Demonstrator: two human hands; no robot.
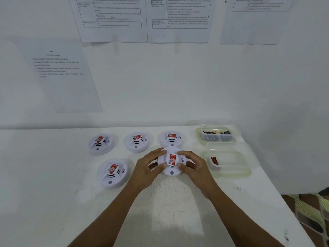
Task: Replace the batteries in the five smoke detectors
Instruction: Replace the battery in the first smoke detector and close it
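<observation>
the smoke detector point(172, 171) is just right of frame centre, on or just over the worktop point(160, 220): a light, rigid, smooth plastic disc, probably best held by its rim. left grip point(148, 166) and right grip point(195, 165) curl round its opposite sides, forearms converging from the bottom edge

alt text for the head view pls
The left hand and right hand grip a white smoke detector at a white table. Four more detectors lie left and behind it; two clear tubs with batteries sit at right.
</observation>
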